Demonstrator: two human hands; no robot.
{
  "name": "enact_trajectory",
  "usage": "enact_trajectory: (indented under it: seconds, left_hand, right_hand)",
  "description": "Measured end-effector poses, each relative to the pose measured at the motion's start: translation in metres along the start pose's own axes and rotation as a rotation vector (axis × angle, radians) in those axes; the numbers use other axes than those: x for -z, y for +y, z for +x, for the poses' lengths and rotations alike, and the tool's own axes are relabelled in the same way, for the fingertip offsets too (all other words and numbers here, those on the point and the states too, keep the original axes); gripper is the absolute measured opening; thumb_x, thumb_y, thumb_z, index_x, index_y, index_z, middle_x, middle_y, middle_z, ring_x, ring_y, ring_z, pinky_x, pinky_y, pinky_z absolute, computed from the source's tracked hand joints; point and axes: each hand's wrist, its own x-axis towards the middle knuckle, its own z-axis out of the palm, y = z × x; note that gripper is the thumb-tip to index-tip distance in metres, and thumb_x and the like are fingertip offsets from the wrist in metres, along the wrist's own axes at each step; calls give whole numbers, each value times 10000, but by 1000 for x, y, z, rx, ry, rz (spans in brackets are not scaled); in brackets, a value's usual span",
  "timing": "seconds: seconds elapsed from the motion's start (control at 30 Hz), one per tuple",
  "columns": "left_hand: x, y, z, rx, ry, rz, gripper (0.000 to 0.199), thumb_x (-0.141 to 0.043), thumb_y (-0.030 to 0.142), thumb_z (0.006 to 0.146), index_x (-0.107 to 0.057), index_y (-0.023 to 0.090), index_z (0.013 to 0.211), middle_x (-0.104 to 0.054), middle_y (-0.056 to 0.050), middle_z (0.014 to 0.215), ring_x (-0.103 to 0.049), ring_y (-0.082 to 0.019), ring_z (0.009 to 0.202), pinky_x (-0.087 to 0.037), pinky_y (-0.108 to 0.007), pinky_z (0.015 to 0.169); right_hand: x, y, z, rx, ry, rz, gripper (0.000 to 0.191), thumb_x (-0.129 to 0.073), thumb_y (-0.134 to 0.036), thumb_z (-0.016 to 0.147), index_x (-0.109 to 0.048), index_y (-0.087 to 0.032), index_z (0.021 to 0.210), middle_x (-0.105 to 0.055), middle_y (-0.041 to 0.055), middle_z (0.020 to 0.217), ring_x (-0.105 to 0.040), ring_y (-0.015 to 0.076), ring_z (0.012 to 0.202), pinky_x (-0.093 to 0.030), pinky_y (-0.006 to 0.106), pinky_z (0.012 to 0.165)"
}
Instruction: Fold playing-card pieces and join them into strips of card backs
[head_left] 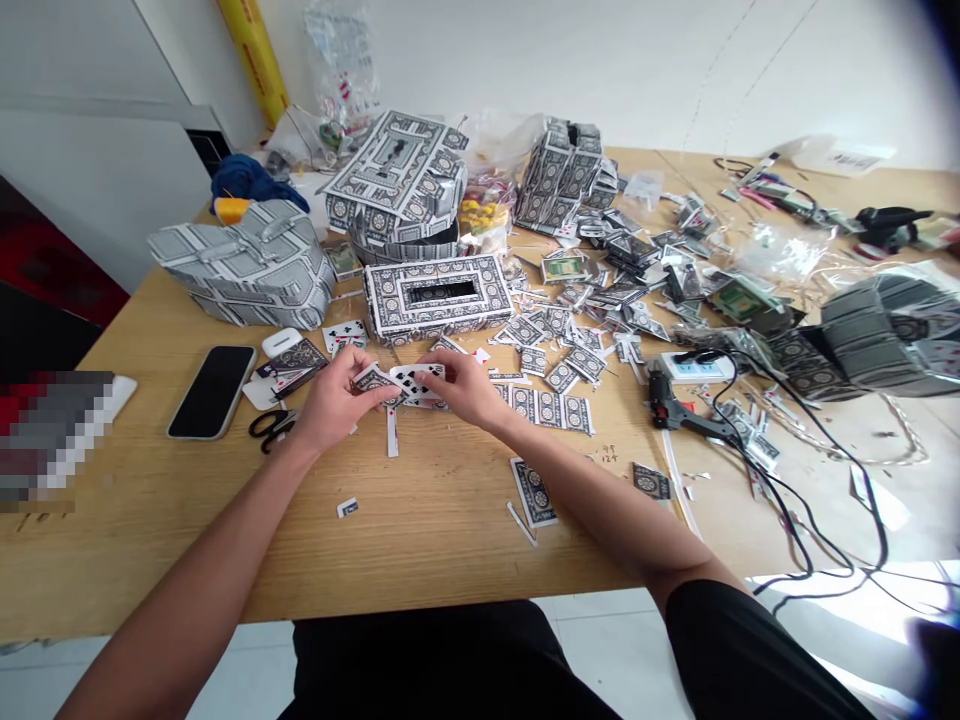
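Over the middle of the table, my left hand [341, 393] pinches a small folded playing card [376, 381], its patterned back showing. Close beside it, my right hand [461, 385] holds a face-up playing card [420, 385] with black pips, thumb on top. The two cards meet or overlap; I cannot tell whether they are joined. Just beyond my hands stands a box covered in folded cards [435, 310], with a rectangular slot in its top. A narrow card strip [392, 432] lies just below the held cards. Black-handled scissors [271, 428] rest left of my left hand, partly hidden.
A phone [212, 392] lies at the left. Card-made bags [251, 262] and a lidded card box [401, 180] stand behind. Loose card pieces [551, 410] spread to the right. A glue gun [686, 415], a power strip [697, 367] and black cables occupy the right side.
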Motion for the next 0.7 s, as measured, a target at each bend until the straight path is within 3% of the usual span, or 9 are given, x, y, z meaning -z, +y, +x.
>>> enact_trajectory:
  seconds: [0.1, 0.27, 0.5, 0.7]
  left_hand:
    - [0, -1, -2, -13, 74, 47, 415, -866, 459, 812, -535, 234, 921, -675, 40, 758, -678, -142, 561, -553, -256, 513]
    - [4, 4, -1, -15, 116, 38, 384, -843, 446, 845, -524, 240, 900, -695, 38, 723, -687, -154, 524, -542, -257, 476]
    - [2, 7, -2, -11, 77, 12, 402, -796, 507, 876, -480, 263, 926, -653, 54, 696, -686, -176, 533, -529, -276, 467]
    - [0, 8, -7, -128, 91, 309, 344, -784, 489, 904, -550, 237, 903, -546, 90, 600, -450, -94, 483, -362, -237, 508]
  right_hand:
    - [-6, 3, -3, 4, -71, 19, 261, -748, -392, 860, -750, -209, 1047, -592, -30, 686, -534, 145, 594, -485, 282, 541]
    - [-7, 3, -6, 42, -56, 118, 418, -760, -316, 834, -650, -270, 1234, -629, -52, 729, -567, 149, 589, -451, 268, 547]
    - [-6, -1, -7, 129, -94, -27, 270, -711, -248, 854, -673, -252, 1121, -507, -75, 671, -502, 152, 624, -397, 274, 619]
    - [-8, -3, -9, 206, -169, -104, 259, -702, -219, 865, -708, -225, 1124, -474, -65, 715, -427, 141, 660, -364, 278, 647]
